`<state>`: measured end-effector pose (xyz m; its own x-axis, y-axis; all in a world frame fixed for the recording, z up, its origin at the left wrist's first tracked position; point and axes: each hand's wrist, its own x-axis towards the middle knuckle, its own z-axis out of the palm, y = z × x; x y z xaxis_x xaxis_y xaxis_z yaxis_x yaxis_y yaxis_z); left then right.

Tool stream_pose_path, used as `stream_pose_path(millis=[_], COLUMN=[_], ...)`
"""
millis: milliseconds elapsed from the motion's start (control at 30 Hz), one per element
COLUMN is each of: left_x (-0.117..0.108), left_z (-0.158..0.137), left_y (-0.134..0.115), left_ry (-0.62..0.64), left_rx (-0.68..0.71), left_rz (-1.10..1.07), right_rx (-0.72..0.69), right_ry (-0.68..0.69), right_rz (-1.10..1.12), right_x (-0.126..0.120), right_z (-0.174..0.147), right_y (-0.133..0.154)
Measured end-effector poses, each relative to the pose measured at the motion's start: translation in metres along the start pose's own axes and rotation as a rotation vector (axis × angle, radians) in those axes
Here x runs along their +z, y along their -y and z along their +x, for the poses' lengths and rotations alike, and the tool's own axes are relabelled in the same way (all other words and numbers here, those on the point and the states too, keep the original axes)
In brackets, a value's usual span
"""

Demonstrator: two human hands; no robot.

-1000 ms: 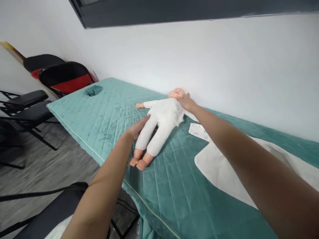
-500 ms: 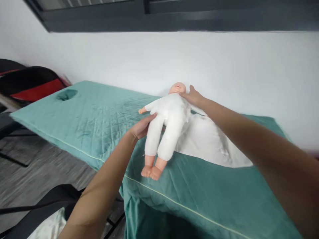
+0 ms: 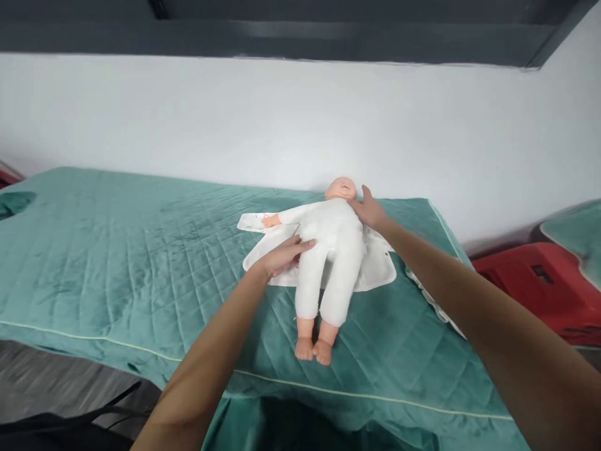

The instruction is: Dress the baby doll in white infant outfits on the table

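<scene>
A baby doll (image 3: pixel 331 228) with a white cloth body and bare pinkish feet lies face up, feet toward me. Beneath it a white baby garment (image 3: pixel 380 275) is spread open, one sleeve reaching out past the doll's hand on the left. My left hand (image 3: pixel 286 255) grips the doll's hip on the left side, thumb on top and the other fingers partly hidden. At the doll's shoulder on the right, beside its head, my right hand (image 3: pixel 369 210) has hold of it, with some fingers out of sight behind the body.
The doll rests on a padded table with a quilted green cover (image 3: pixel 141 263), against a white wall (image 3: pixel 188 119). A folded pale cloth (image 3: pixel 434 304) lies partly behind my right forearm. A red stool (image 3: pixel 544 288) stands at the right. A dark window frame (image 3: pixel 305 37) runs above.
My view has swung right. The doll has come from beside a white cloth onto the spread garment, carried by both hands, which keep their places at its hip and shoulder.
</scene>
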<state>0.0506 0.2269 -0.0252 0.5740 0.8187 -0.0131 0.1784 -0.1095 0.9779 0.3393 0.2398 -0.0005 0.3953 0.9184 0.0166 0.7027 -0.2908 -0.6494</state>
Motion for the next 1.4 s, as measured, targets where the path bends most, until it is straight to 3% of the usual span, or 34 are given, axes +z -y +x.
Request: stream_pose_path(millis=[100, 200, 267, 367, 500, 600, 700, 833, 967, 1167, 1300, 1400], left_x=[-0.017, -0.033, -0.037, -0.031, -0.021, -0.021, -0.024, -0.027, -0.029, -0.042, -0.049, -0.051], left_z=[0.002, 0.012, 0.024, 0.039, 0.045, 0.044, 0.045, 0.046, 0.045, 0.045, 0.045, 0.044], left_y=[0.005, 0.012, 0.020, 0.032, 0.040, 0.044, 0.048, 0.051, 0.052, 0.056, 0.059, 0.058], left_ry=[0.179, -0.026, -0.232, -0.366, -0.329, -0.298, -0.309, -0.311, -0.369, -0.682, -0.701, -0.708], left_rx=[-0.200, -0.148, -0.068, -0.023, 0.051, 0.071, 0.056, 0.040, 0.035, -0.029, 0.091, 0.093], left_rz=[-0.067, 0.160, 0.459, 0.857, 1.084, 1.152, 1.138, 1.075, 0.914, 0.215, -0.177, -0.369], right_rx=[-0.055, -0.042, -0.056, -0.246, -0.567, -0.588, -0.544, -0.555, -0.532, -0.520, -0.575, -0.534], right_ry=[0.035, 0.019, -0.099, -0.248, 0.017, 0.254, 0.392, 0.379, 0.297, 0.119, 0.102, 0.113], right_rz=[-0.053, -0.153, -0.265, -0.350, -0.411, -0.623, -0.763, -0.782, -0.683, -0.422, -0.450, -0.484], right_x=[0.008, 0.005, 0.003, 0.009, 0.044, 0.079, 0.105, 0.111, 0.093, 0.071, 0.071, 0.072], right_z=[0.003, -0.005, -0.014, -0.027, -0.031, -0.020, -0.009, -0.004, -0.006, -0.019, -0.027, -0.030], right_y=[0.002, 0.004, 0.010, 0.034, 0.089, 0.123, 0.139, 0.138, 0.123, 0.094, 0.091, 0.095])
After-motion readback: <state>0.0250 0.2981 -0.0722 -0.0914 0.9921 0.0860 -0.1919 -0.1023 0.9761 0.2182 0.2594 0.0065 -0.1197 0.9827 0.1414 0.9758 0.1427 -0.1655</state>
